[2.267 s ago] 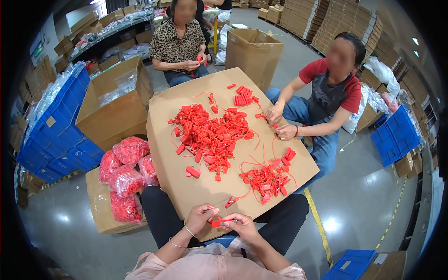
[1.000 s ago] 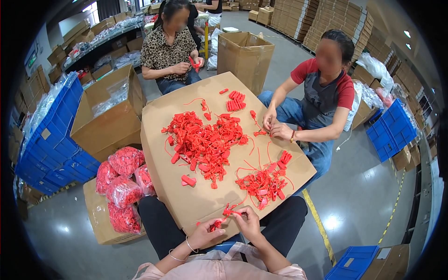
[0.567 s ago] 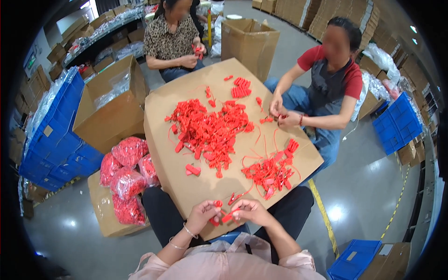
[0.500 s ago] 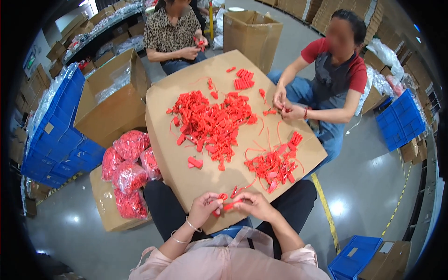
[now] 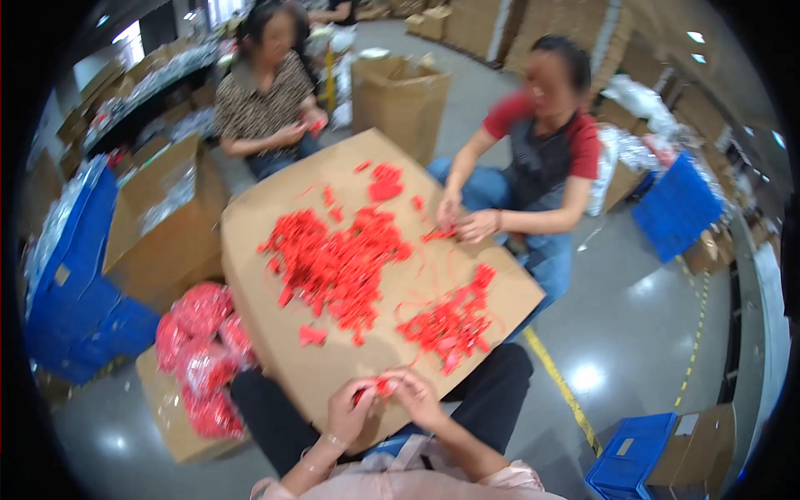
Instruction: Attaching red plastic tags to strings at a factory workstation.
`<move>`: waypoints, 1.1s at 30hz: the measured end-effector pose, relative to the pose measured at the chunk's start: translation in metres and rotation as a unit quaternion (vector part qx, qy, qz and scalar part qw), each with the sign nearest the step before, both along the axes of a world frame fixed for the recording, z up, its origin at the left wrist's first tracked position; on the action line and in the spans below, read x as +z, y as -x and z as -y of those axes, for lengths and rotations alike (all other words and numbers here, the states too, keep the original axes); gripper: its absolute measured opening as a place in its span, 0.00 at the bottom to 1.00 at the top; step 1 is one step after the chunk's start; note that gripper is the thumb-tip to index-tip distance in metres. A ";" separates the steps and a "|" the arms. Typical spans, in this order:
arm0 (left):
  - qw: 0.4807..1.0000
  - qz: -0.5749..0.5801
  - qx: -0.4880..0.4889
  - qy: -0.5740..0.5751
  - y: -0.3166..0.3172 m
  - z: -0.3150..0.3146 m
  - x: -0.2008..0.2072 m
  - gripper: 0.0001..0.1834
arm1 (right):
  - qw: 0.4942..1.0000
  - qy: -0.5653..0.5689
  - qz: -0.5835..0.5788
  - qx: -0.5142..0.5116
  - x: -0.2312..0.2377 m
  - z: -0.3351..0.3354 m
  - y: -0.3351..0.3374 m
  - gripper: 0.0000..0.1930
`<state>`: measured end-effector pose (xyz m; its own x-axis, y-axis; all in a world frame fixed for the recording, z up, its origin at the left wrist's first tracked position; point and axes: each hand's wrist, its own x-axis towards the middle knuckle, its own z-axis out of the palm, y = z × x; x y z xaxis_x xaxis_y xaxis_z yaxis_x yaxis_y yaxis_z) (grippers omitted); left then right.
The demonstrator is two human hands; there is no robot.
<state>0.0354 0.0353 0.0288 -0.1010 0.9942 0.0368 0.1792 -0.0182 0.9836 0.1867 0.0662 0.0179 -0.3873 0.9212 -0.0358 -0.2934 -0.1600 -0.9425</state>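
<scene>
At the near edge of the cardboard-topped table, both my hands are closed on a small red piece, which looks like a soft strap or tab; motion blur hides its exact kind. My left hand pinches it from the left, a bit of red also showing between its fingers. From the right, the fingertips of my right hand grip it. Just beyond lies a loose heap of similar red pieces with thin cords. A larger red heap covers the middle of the table.
A few red pieces lie apart on the left. Bagged red goods sit on a carton beside my left leg. Two people sit across the table, handling red pieces. Open cartons and blue crates stand around.
The whole view has shifted, so the table appears lower and further left. My hands have come closer together around the red piece, which earlier stretched between them.
</scene>
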 end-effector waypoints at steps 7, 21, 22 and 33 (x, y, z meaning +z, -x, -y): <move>0.996 0.084 -0.024 0.012 -0.012 0.002 -0.003 0.05 | 0.998 -0.020 -0.006 -0.054 -0.036 0.008 -0.005 0.11; 0.996 -0.041 -0.078 0.030 -0.013 -0.024 0.000 0.15 | 0.993 0.065 -0.090 -0.037 -0.038 -0.002 -0.005 0.09; 0.995 -0.041 -0.081 0.033 -0.011 -0.024 -0.007 0.15 | 0.991 0.038 -0.116 -0.052 -0.042 -0.004 -0.004 0.09; 0.975 0.165 -0.062 0.134 -0.005 -0.013 -0.011 0.09 | 0.987 0.078 -0.140 -0.010 -0.047 0.006 -0.001 0.11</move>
